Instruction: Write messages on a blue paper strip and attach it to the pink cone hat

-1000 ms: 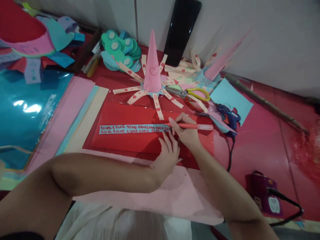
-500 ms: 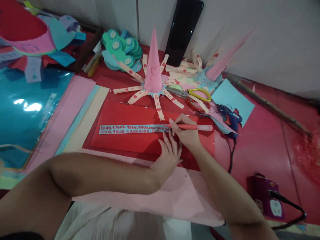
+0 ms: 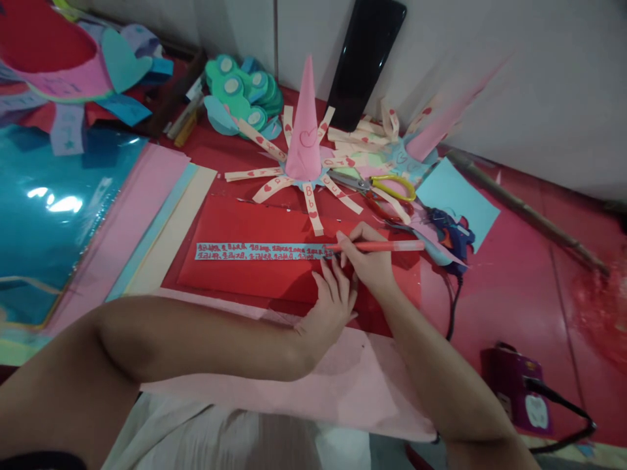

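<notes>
Presently, right hand (image 3: 368, 264) grips a red pen (image 3: 392, 246) between thumb and fingers, its tip at the right end of the blue strip (image 3: 259, 252). Strip lies flat on the red sheet (image 3: 225, 219), bearing two rows of red writing, too blurred to read. Left hand (image 3: 328, 310): fingers extended, slightly spread, tips by the strip's lower edge, seemingly touching it. Beyond the sheet, pink cone (image 3: 304, 147) upright, lettered paper strips radiating from its base; scissors (image 3: 392, 187) just right of it. Dark phone (image 3: 366, 62) leans against the wall (image 3: 514, 85).
</notes>
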`<state>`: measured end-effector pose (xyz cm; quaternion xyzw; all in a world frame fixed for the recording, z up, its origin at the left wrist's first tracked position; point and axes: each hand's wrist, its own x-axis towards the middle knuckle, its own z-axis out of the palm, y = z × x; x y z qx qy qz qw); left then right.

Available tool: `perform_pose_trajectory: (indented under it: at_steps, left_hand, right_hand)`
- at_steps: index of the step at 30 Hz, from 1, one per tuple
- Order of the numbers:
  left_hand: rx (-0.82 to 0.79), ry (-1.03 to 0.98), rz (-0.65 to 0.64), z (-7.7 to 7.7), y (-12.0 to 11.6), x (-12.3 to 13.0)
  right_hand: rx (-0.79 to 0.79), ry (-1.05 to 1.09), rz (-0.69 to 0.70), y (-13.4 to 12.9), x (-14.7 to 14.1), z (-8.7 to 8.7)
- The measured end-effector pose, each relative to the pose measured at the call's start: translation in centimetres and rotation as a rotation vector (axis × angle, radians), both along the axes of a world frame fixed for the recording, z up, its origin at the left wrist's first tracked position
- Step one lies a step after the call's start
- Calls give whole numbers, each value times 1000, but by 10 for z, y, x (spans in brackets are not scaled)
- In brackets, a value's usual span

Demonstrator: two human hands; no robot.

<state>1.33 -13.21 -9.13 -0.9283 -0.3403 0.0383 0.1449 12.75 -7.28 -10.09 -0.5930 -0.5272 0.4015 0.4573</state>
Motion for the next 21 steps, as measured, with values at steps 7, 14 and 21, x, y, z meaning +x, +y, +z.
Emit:
perform_pose_trajectory:
  at_steps: [7, 14, 21]
  left_hand:
    - [-16, -14, 4, 1, 0, 1]
    - [40, 18, 4, 1, -1, 0]
    - [44, 18, 0, 1, -1, 0]
  right_hand:
    - [-5, 9, -7, 0, 0, 2]
    - [39, -59, -76, 1, 1, 1]
    - [9, -29, -45, 0, 1, 1]
